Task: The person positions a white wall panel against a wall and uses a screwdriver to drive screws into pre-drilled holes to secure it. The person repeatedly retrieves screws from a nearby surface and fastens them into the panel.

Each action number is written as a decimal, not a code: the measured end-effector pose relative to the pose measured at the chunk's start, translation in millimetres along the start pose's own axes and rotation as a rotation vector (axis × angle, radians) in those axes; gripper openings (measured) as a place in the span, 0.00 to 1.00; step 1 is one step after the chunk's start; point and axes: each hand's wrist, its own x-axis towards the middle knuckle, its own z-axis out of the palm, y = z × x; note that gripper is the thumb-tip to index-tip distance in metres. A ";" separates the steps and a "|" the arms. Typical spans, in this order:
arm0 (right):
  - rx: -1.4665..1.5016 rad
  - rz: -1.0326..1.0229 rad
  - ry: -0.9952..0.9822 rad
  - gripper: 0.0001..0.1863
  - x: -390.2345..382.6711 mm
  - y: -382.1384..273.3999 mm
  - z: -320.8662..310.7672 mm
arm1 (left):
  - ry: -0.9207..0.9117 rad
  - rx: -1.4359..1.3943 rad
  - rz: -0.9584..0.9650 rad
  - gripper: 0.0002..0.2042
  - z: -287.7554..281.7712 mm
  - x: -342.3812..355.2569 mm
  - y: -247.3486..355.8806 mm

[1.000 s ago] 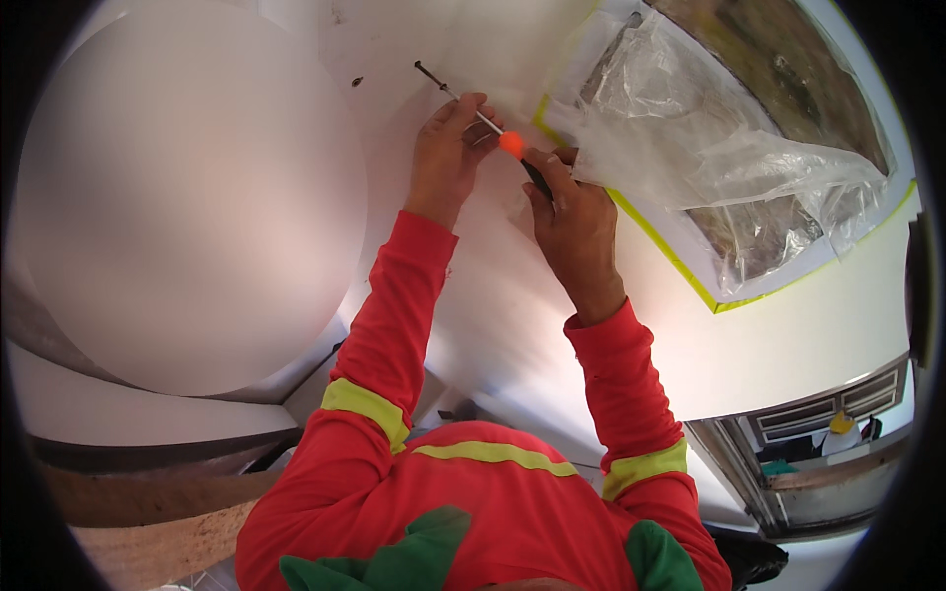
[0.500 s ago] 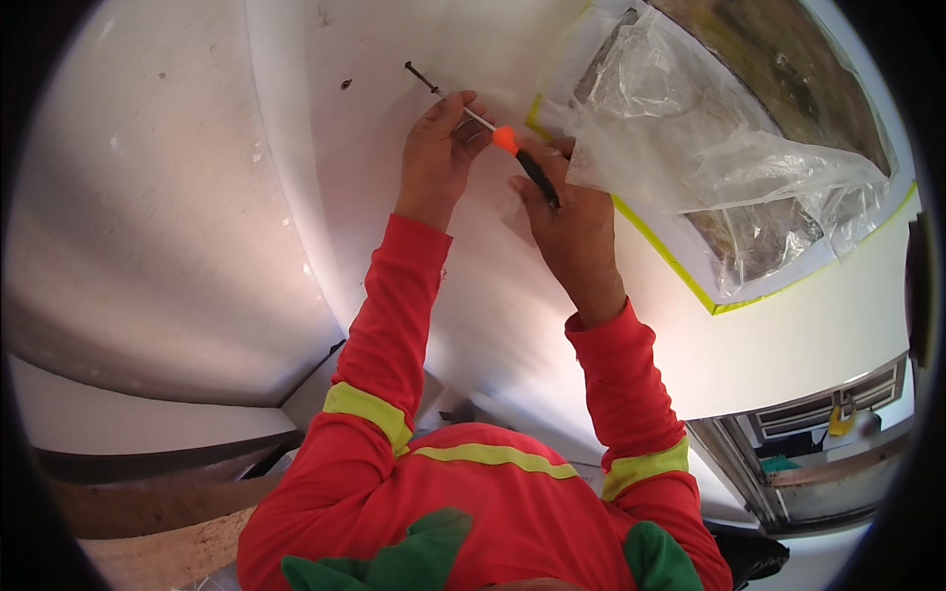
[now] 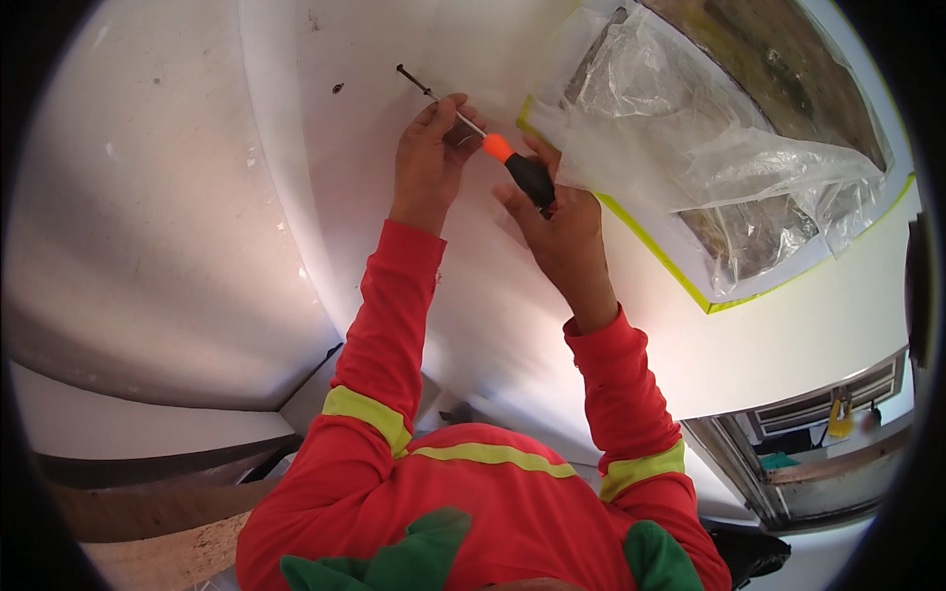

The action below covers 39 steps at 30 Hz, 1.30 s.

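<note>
A screwdriver (image 3: 530, 179) with a black and orange handle and a thin metal shaft slants up toward the white wall. At its tip a dark screw (image 3: 414, 80) stands out from the wall surface. My left hand (image 3: 426, 163) is closed in a pinch at the shaft, close to the screw. My right hand (image 3: 567, 231) is around the handle's end, the thumb lifted off its side and the other fingers partly hidden behind it.
Right of my hands, crumpled clear plastic sheeting (image 3: 680, 148) hangs over an opening edged with yellow-green tape (image 3: 655, 251). A small dark hole (image 3: 338, 89) marks the wall left of the screw. A framed window (image 3: 818, 433) is at lower right, wooden boards (image 3: 158, 507) at lower left.
The right hand and the screwdriver handle have shifted slightly left in view. The handle looks turned, and the right thumb now stands farther from it. The left hand keeps its pinch.
</note>
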 end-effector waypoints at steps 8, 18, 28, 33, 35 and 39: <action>-0.546 -0.333 0.104 0.20 -2.2 9.7 8.7 | -0.010 0.023 -0.047 0.15 9.3 -5.2 2.9; -0.068 -0.032 0.013 0.19 2.9 8.9 7.1 | -0.020 -0.020 -0.021 0.14 4.0 -4.0 1.7; 0.623 0.540 -0.178 0.24 2.0 2.2 -5.4 | -0.040 -0.025 -0.022 0.14 -0.3 0.7 5.9; -0.267 -0.060 -0.048 0.23 -2.9 12.2 3.4 | 0.014 0.015 -0.073 0.12 4.3 -6.3 4.7; -0.509 -0.325 0.033 0.22 -1.3 16.6 5.8 | 0.030 0.056 -0.066 0.12 5.2 -6.2 6.3; 0.084 0.067 -0.041 0.22 -0.4 6.2 0.6 | 0.011 0.033 -0.075 0.12 -1.0 -1.6 9.7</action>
